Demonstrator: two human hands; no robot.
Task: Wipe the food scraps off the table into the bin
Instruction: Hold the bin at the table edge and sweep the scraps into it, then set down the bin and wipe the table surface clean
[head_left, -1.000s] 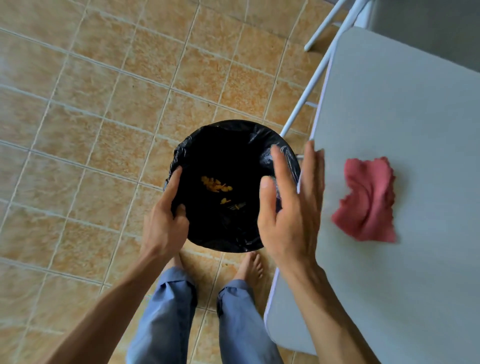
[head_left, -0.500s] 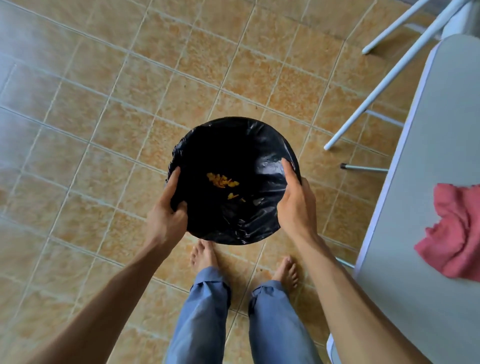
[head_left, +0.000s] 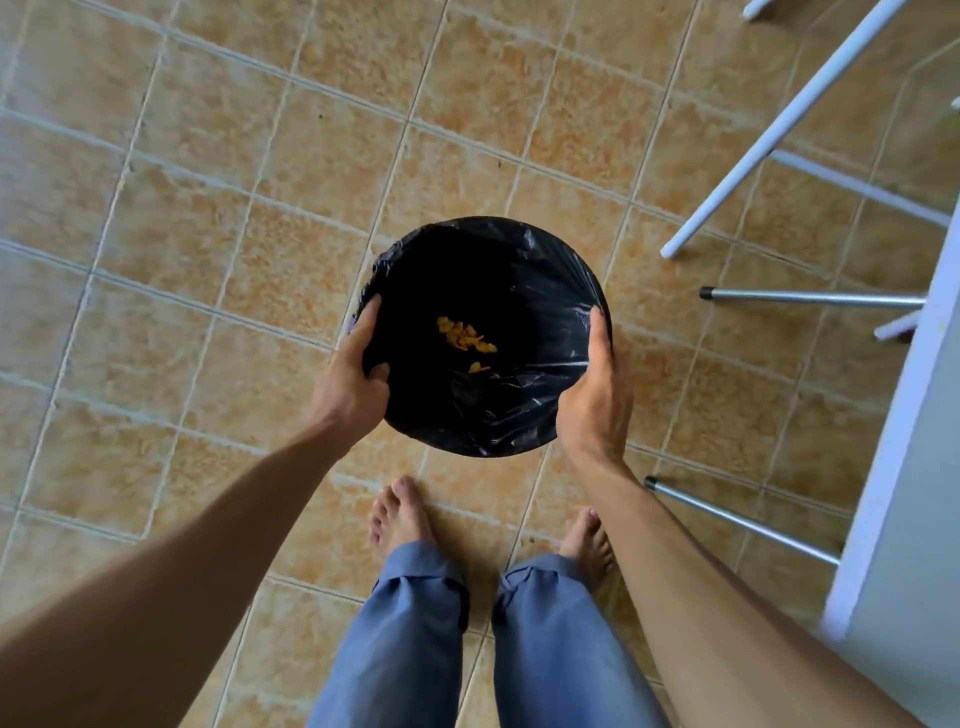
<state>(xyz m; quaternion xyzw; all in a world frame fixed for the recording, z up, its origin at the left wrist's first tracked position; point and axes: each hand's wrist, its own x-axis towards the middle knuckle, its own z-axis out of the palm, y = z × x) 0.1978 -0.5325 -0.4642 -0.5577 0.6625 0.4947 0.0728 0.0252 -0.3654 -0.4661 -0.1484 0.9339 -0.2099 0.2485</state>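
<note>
A round bin lined with a black plastic bag (head_left: 524, 415) is low over the tiled floor in the middle of the head view. Yellow-orange food scraps (head_left: 464, 335) lie at its bottom. My left hand (head_left: 353, 387) grips the bin's left rim, thumb inside the liner. My right hand (head_left: 597, 400) clasps the right rim. Only the white edge of the table (head_left: 904, 467) shows at the right. The red cloth is out of view.
My two bare feet (head_left: 400, 512) and blue trouser legs stand just behind the bin. Metal table legs (head_left: 810, 297) reach out from under the table at the right. A white frame leg (head_left: 769, 135) slants across the upper right. Tan tiled floor (head_left: 208, 260) spreads to the left.
My right hand left the table edge and took the bin's right rim. The bin has moved away from the table with both hands on it. The red cloth slid out of view.
</note>
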